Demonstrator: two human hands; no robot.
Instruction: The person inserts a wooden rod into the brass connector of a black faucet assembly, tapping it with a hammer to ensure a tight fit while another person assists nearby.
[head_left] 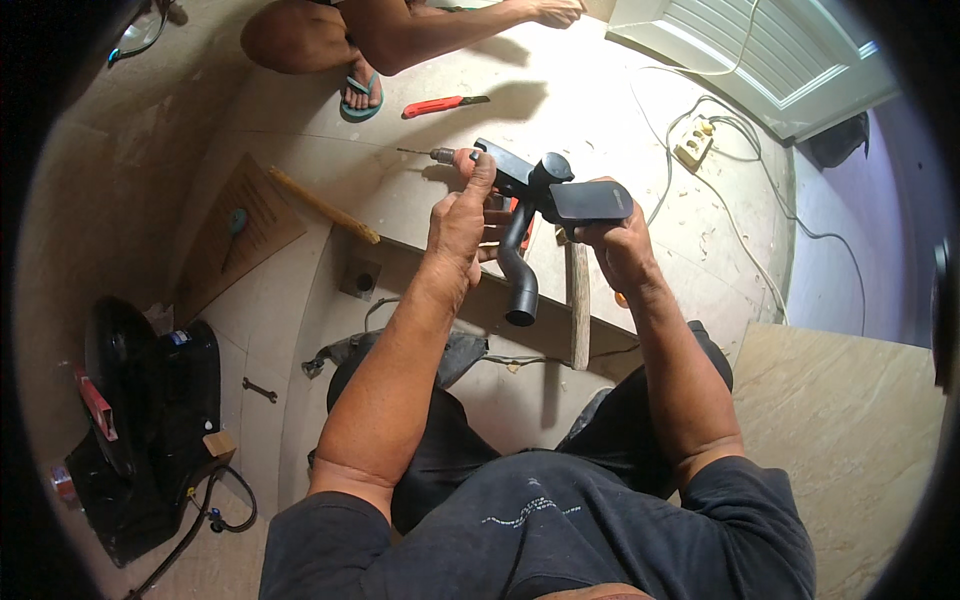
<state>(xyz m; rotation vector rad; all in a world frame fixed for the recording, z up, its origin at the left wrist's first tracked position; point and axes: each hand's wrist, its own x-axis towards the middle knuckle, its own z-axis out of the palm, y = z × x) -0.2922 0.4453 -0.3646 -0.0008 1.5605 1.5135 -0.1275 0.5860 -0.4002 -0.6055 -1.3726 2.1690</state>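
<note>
A black faucet-like fitting (516, 262) hangs between my two hands, above the floor. It has a curved pipe with a round open end pointing down, a round knob, and a flat lever-shaped piece on its right. My left hand (462, 228) is closed around its left arm, thumb on top, fingers partly hidden underneath. My right hand (622, 248) grips it from below the flat piece; its fingertips are mostly hidden. Just beyond my left hand, a red drill (440, 155) points its bit leftward, its body mostly covered by my hand and the fitting.
Ahead, another person's arm (440, 38) and sandalled foot (362, 92) are near a red utility knife (432, 106). Wood strips (325, 205) lie about. An extension socket (693, 142) with cables sits right, by a white door (740, 50). A wrench (260, 390) and bulky black object (150, 430) are left.
</note>
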